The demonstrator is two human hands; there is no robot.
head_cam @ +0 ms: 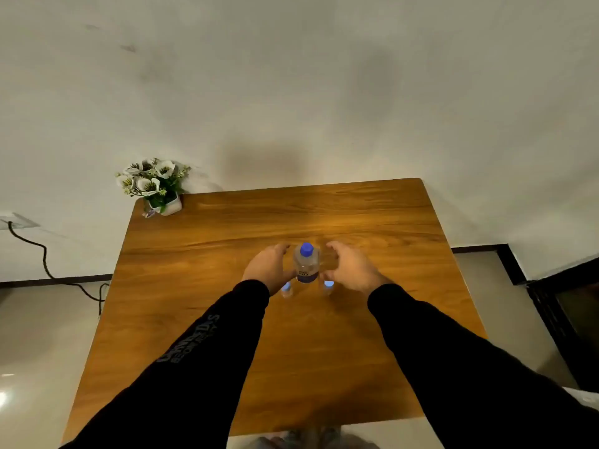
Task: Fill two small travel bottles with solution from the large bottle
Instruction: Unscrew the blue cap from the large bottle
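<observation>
Centrally on the wooden table (372,351), the capped large bottle (306,265) stands upright; left hand (269,268) at nine o'clock, right hand (351,267) at three, fingers loosely curved, neither clearly gripping; two small travel bottles (287,290) flank six.

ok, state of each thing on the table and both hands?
large bottle: upright, blue cap on
left small bottle: upright, capped
right small bottle: upright, capped
left hand: curved beside the large bottle, contact unclear
right hand: curved on its other side, contact unclear
flower pot: upright, far left corner of table
</observation>
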